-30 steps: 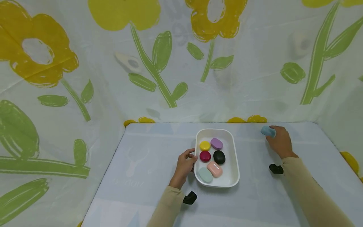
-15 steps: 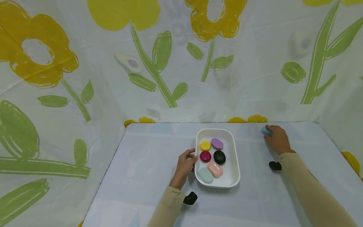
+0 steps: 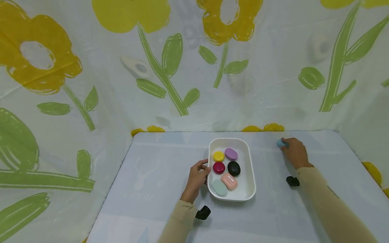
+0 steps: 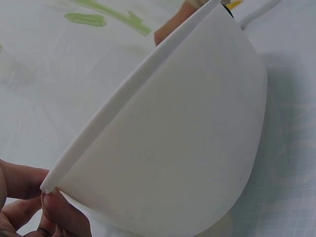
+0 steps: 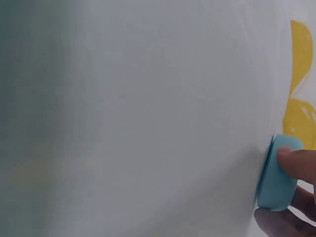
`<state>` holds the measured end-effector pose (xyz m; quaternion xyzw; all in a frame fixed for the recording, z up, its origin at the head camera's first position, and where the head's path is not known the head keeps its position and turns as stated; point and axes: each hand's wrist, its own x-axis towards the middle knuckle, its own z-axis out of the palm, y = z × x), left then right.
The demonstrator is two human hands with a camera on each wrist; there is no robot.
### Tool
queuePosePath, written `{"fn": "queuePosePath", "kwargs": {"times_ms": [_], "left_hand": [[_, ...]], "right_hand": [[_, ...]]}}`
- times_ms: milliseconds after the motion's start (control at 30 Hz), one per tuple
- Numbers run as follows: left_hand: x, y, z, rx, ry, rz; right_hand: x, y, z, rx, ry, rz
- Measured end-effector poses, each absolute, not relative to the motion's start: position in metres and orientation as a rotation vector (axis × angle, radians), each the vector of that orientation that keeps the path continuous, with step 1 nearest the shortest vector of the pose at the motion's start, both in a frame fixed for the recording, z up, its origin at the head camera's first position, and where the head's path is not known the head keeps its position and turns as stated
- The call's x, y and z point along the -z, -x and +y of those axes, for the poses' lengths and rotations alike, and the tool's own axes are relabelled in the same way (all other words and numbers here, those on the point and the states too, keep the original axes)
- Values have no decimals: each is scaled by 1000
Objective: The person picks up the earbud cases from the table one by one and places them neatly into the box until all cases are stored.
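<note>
My left hand (image 3: 197, 177) pinches the left rim of a white plastic tray (image 3: 253, 189) between thumb and fingers. In the left wrist view the tray's outer wall (image 4: 173, 128) fills the picture. Inside lie soap bars: yellow (image 3: 218, 156), purple (image 3: 231, 154), red (image 3: 218, 167), black (image 3: 234, 168), pink (image 3: 229, 181) and pale green (image 3: 219, 187). Far right of the tray, my right hand (image 3: 295, 153) holds a light blue soap bar (image 5: 279, 177) by its edges, thumb on one side. The bar sits close against the tabletop; whether it touches cannot be told.
A pale table (image 3: 164, 216) spreads under everything. Its back and side edges meet a hanging white cloth (image 3: 267, 101) printed with yellow flowers and green leaves. Small black devices (image 3: 203, 212) sit at both wrists.
The right hand has shifted slightly and turned the blue soap bar, so less of the bar shows past the fingers. The left hand and the tray stay where they were.
</note>
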<state>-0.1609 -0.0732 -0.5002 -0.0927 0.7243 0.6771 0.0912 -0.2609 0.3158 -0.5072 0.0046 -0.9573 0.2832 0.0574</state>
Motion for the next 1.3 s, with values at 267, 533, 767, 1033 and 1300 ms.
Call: {"fn": "queuePosePath", "kwargs": {"times_ms": [267, 533, 767, 1033, 1300], "left_hand": [[501, 161, -73, -2030, 264, 2143], [500, 161, -72, -2026, 279, 2152], [500, 161, -72, -2025, 288, 2155], [501, 161, -72, -2033, 283, 2148], [501, 161, -72, -2032, 291, 2151]], "right_hand": [[508, 249, 309, -847, -8, -2899], [505, 231, 299, -874, -20, -2918], [505, 211, 288, -863, -84, -2882], [507, 194, 281, -862, -144, -2836], [505, 178, 274, -940, -120, -2892]]}}
